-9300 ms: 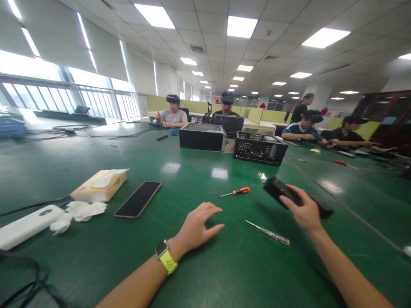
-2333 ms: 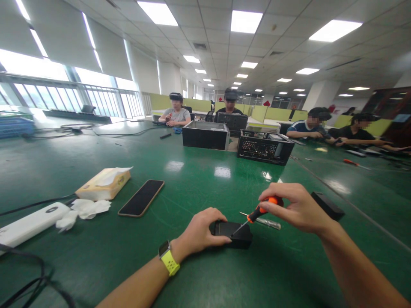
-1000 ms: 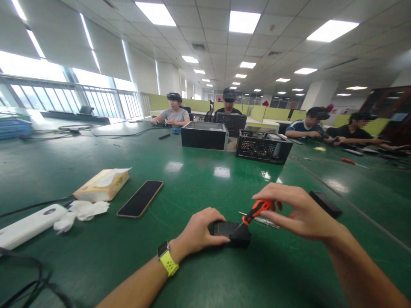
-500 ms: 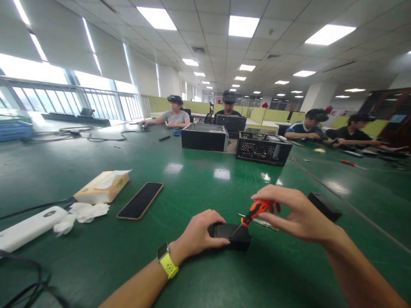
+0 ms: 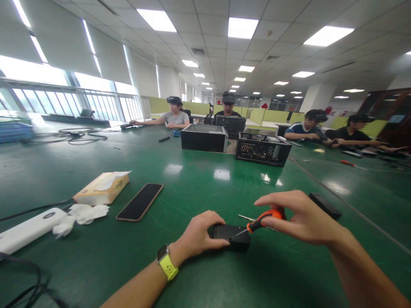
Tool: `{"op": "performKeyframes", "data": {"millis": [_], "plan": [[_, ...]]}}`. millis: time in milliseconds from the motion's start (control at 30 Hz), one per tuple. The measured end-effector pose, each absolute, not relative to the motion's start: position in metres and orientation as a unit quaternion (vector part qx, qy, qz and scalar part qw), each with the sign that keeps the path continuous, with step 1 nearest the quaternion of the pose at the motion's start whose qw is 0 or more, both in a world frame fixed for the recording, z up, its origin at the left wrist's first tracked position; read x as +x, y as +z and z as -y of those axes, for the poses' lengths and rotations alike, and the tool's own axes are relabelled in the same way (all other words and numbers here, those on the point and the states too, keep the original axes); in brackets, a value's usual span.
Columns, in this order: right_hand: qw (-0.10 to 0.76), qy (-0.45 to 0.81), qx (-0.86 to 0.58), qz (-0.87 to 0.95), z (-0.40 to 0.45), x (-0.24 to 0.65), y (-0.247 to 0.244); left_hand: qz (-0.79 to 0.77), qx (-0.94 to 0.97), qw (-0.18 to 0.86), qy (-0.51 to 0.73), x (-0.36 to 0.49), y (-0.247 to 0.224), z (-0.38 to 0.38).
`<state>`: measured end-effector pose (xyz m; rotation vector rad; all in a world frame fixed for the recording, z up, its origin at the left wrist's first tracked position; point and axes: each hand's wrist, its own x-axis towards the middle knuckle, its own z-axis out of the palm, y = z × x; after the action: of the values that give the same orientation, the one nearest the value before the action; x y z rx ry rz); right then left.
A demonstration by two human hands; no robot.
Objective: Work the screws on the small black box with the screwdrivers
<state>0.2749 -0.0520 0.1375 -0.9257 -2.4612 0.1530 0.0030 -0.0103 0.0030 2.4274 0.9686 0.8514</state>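
My left hand grips a small black box on the green table, its thumb on the near edge and its fingers round the far side. In my right hand is an orange and black screwdriver, pinched at the handle. The screwdriver leans low to the right, and its tip meets the top of the box near my left thumb. Behind the handle lies a thin metal tool, partly hidden. Another black block rests beyond my right hand.
A phone, a tissue pack, crumpled tissues and a white power strip lie on the left. Two computer cases stand farther back. Several people sit around the table; another orange screwdriver lies at the right.
My right hand has tipped the screwdriver handle lower and to the right, while its tip stays on the box. My left hand has not moved. A person at the far left has shifted a cable.
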Motion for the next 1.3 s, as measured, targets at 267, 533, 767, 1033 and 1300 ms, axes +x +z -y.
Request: {"op": "performKeyframes", "data": {"millis": [267, 533, 767, 1033, 1300], "plan": [[0.252, 0.08, -0.314, 0.912, 0.0499, 0.2757, 0.1364, -0.344, 0.866, 0.195, 0.307, 0.0031, 0.0033, 0.0106], [0.25, 0.057, -0.323, 0.911, 0.0494, 0.276, 0.1374, -0.342, 0.865, 0.198, 0.31, 0.0028, 0.0035, 0.0105], [0.249, 0.05, -0.344, 0.904, 0.0487, 0.2748, 0.1359, -0.342, 0.867, 0.192, 0.306, 0.0024, 0.0026, 0.0104], [0.259, 0.044, -0.334, 0.905, 0.0505, 0.2734, 0.1367, -0.343, 0.867, 0.192, 0.305, 0.0028, 0.0046, 0.011], [0.277, 0.045, -0.323, 0.904, 0.0483, 0.2734, 0.1338, -0.346, 0.868, 0.191, 0.302, 0.0028, 0.0038, 0.0101]]}}
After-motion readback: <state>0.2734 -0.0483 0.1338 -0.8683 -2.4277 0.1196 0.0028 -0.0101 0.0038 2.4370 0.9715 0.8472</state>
